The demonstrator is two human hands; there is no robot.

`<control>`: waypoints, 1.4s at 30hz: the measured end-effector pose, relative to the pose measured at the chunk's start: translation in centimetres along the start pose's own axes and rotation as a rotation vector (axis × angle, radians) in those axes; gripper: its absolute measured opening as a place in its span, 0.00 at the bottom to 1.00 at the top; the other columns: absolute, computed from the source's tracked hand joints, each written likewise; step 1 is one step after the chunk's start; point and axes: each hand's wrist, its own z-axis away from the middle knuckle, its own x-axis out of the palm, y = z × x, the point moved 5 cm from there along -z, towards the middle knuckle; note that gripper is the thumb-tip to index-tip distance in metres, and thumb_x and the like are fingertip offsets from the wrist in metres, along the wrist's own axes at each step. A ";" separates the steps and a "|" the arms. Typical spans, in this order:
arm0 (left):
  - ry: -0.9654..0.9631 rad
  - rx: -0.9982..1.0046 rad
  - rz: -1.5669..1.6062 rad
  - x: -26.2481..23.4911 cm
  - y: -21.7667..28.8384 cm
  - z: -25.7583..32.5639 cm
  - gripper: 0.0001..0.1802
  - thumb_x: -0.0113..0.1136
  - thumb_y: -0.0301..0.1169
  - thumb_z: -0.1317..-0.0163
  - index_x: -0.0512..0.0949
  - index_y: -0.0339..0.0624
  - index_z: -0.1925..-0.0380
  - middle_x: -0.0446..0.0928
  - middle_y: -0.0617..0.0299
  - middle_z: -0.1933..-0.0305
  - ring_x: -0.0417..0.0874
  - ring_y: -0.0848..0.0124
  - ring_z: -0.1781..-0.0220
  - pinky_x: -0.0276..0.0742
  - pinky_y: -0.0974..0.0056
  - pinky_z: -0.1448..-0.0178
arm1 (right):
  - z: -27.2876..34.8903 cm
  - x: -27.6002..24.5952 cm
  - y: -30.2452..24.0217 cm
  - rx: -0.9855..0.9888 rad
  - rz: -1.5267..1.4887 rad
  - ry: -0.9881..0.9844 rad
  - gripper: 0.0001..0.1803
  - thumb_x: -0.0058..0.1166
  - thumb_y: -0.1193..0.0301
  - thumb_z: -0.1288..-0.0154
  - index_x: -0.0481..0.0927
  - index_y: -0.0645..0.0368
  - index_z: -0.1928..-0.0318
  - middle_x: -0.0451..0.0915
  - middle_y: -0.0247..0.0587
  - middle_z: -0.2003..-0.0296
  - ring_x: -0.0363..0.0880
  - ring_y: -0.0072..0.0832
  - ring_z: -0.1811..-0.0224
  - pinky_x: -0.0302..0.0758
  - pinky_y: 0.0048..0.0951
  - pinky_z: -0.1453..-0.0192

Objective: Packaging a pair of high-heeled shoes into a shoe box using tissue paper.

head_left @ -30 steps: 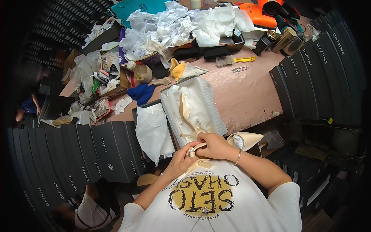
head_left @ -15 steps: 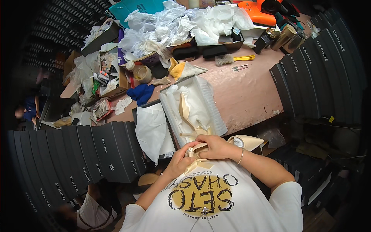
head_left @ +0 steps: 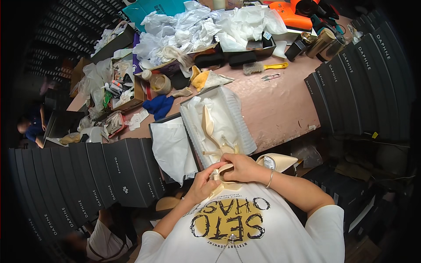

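Close to my body, both hands are on a cream pointed-toe shoe (head_left: 283, 161), whose toe sticks out to the right with white stuffing inside. My left hand (head_left: 204, 182) pinches the strap end near a sparkly ornament (head_left: 215, 174). My right hand (head_left: 241, 168) is closed round the heel part, its fingertips partly hidden. Cream ribbon-like ends hang below my fingers. Just beyond, the matching cream shoe (head_left: 209, 122) lies on its side in an open shoebox (head_left: 251, 138) lined with white tissue and foam.
Left of the shoebox is its lid (head_left: 193, 168) with white paper. Stacked dark shoeboxes stand left (head_left: 127, 171) and right (head_left: 351, 96). A yellow-handled brush (head_left: 265, 67), a blue cloth (head_left: 158, 106) and crumpled tissue (head_left: 175, 33) lie on the pink table (head_left: 285, 103). Other people are at the left.
My hands stay on the shoe with only slight finger movement. The view has shifted a little. The person at the far left has moved slightly.
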 end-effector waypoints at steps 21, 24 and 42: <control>0.620 0.365 -0.676 -2.0 2.2 -2.1 0.40 0.60 0.27 0.45 0.54 0.35 0.34 0.65 0.46 0.41 0.65 0.61 0.36 0.60 0.60 0.32 | -2.9 -4.4 -1.1 -0.100 0.283 -0.128 0.21 0.54 0.62 0.37 0.75 0.66 0.51 0.80 0.61 0.62 0.80 0.53 0.60 0.75 0.42 0.55; 0.377 0.173 -0.290 -2.6 0.8 -3.9 0.37 0.59 0.27 0.45 0.56 0.31 0.36 0.69 0.49 0.44 0.71 0.64 0.41 0.66 0.63 0.37 | -3.3 -3.2 0.7 -0.092 0.270 -0.122 0.18 0.52 0.63 0.37 0.77 0.66 0.54 0.80 0.59 0.61 0.80 0.52 0.58 0.74 0.43 0.53; -0.465 -0.276 -0.873 -3.0 -1.1 -8.9 0.18 0.57 0.29 0.53 0.81 0.35 0.60 0.82 0.48 0.66 0.83 0.57 0.62 0.77 0.60 0.56 | -1.3 -2.6 1.5 0.126 0.278 -0.746 0.29 0.46 0.59 0.30 0.62 0.66 0.36 0.77 0.57 0.53 0.76 0.44 0.50 0.69 0.36 0.44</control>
